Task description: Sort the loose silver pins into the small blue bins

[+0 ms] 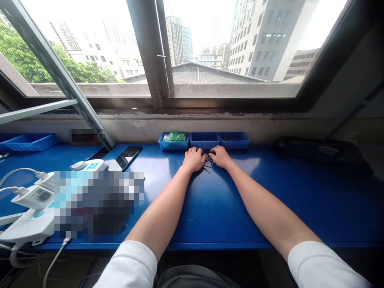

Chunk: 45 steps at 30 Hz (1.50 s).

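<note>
Lying between left hand (194, 159) and right hand (221, 157), thin dark rods (209, 164).

Looks like a small workshop or light-assembly bench, judging by the bare blue worktop (216, 212), the row of small blue bins (205, 145) with little parts inside, the thin metal pieces (208, 160) lying loose, and the plugged-in white power strip (33, 228), all beside a wide window (156, 60) facing city buildings (255, 40)
</note>
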Motion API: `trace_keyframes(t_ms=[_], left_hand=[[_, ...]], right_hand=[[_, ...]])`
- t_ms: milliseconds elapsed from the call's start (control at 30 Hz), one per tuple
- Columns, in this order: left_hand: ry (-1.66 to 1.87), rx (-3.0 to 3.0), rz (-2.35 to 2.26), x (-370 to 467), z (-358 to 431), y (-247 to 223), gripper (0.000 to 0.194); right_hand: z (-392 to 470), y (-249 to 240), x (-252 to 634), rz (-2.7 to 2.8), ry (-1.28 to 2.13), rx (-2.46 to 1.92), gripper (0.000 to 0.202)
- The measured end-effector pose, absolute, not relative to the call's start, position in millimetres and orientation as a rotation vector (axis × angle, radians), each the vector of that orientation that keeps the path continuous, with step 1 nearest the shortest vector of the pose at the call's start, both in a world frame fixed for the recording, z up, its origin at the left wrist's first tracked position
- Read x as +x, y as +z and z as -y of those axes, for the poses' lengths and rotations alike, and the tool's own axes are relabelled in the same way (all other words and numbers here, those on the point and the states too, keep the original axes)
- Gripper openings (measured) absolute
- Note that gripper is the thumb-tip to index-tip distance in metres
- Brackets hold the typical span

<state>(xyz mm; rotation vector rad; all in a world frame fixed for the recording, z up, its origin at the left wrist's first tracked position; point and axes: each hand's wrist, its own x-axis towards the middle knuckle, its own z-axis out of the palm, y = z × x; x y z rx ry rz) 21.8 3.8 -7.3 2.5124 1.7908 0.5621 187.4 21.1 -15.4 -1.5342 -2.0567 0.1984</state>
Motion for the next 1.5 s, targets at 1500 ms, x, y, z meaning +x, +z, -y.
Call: trace_keyframes(t_ms=[1500], left_hand=[[0.921,2.449,-1.669,23.0,3.4,5.7,0.028]], right_hand=[[-1.8,1.1,185.7,1.615,0.843,-0.933,0.023]])
